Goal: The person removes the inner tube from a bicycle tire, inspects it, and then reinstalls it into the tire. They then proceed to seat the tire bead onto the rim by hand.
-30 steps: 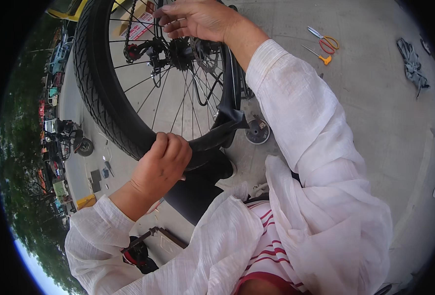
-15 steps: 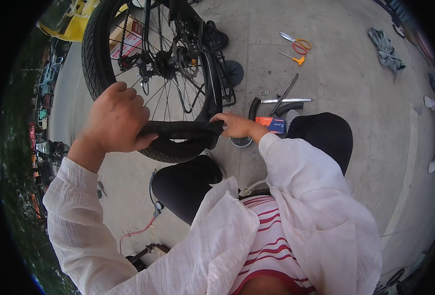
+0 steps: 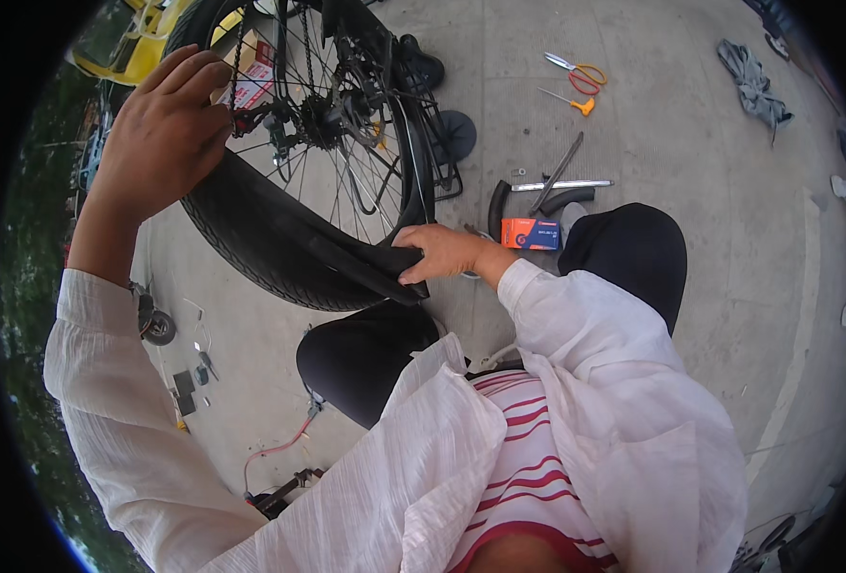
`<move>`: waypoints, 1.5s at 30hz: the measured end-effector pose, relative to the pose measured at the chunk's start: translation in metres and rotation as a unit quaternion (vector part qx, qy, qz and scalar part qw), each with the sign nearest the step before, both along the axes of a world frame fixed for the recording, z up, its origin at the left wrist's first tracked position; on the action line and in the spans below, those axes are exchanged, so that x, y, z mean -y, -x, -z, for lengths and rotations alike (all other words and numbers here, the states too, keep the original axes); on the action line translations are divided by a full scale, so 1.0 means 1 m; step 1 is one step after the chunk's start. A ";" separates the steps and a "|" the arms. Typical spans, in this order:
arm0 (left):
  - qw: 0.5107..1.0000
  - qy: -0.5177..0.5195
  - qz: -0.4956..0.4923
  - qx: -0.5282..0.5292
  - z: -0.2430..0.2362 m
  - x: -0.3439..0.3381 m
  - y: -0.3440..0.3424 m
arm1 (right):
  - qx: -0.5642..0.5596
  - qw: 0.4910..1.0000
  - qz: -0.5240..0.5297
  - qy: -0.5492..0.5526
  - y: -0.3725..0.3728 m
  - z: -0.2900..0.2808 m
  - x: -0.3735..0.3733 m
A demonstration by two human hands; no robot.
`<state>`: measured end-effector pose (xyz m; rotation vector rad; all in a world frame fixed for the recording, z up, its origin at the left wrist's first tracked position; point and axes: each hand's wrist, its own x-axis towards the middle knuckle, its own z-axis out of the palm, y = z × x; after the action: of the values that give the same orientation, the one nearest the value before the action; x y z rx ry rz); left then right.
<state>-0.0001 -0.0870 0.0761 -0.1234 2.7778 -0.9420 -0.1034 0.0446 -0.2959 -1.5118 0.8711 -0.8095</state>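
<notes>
A bicycle's rear wheel, with its treaded black tyre (image 3: 279,286), stands in front of me. A limp black inner tube (image 3: 365,272) lies along the tyre's near edge, partly outside it. My left hand (image 3: 160,134) is raised at the wheel's left side, its fingers curled over the black rubber; the fingertips are partly hidden. At the wheel's lower right my right hand (image 3: 447,253) grips a fold of the tube between thumb and fingers. Chain, sprockets (image 3: 322,124) and spokes show between and beyond the hands.
On the ground to the right lie scissors (image 3: 578,74), an orange-handled screwdriver (image 3: 576,103), metal levers (image 3: 566,177), black curved grips (image 3: 499,208) and an orange-blue box (image 3: 530,234). A grey cloth (image 3: 755,86) lies farther right. A red hose (image 3: 284,444) lies at lower left.
My left hand has moved up and left along the wheel, away from my right hand. The right hand has shifted slightly left and down, still gripping the tube, which now lies lower against the tyre.
</notes>
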 end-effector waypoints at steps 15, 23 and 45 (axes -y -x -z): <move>0.975 -0.102 -0.128 0.153 0.060 -0.059 0.002 | -0.093 0.984 0.041 0.147 0.002 0.017 -0.017; 0.964 -0.071 -0.185 0.176 0.082 -0.063 -0.002 | -0.183 0.950 0.230 0.102 -0.002 0.002 -0.020; 0.970 -0.102 -0.151 0.161 0.083 -0.060 -0.005 | -0.179 0.915 0.324 -0.158 -0.013 0.063 0.003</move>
<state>0.0049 -0.0270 -0.0065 -0.3191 2.4448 -0.5424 -0.0909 0.0420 -0.3592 -1.0917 1.7469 -0.8107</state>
